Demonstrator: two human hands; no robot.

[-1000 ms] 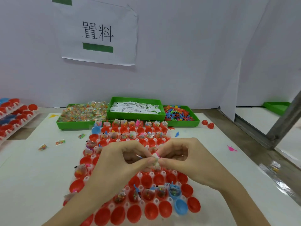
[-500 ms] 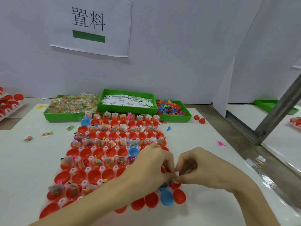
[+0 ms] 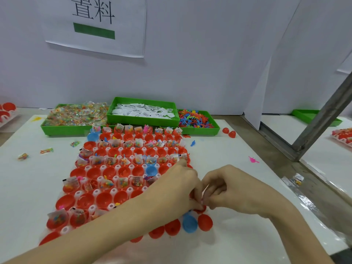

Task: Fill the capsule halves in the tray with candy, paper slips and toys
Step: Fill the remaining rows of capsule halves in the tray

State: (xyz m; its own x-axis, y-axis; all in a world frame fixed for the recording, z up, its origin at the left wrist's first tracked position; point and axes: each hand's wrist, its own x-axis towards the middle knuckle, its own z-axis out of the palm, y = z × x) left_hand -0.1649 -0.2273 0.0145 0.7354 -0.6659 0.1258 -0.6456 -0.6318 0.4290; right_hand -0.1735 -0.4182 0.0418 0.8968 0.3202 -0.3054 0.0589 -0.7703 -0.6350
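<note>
A white tray holds rows of red capsule halves and a few blue ones. Many halves in the far and left rows contain candy packets, paper slips and toys. Others stand bare. My left hand and my right hand meet fingertip to fingertip over the tray's near right corner. Together they pinch a small pale piece, mostly hidden by the fingers, just above a red half. At the back stand three green bins: candy, paper slips and coloured toys.
Loose candy packets lie left of the tray. A pink toy and a blue toy lie to its right. Two red halves sit by the toy bin. A metal post slants at the right, and another capsule tray is at the left edge.
Both hands have moved together from the middle of the tray to its near right corner, still pinching the small piece. The view has shifted left and down.
</note>
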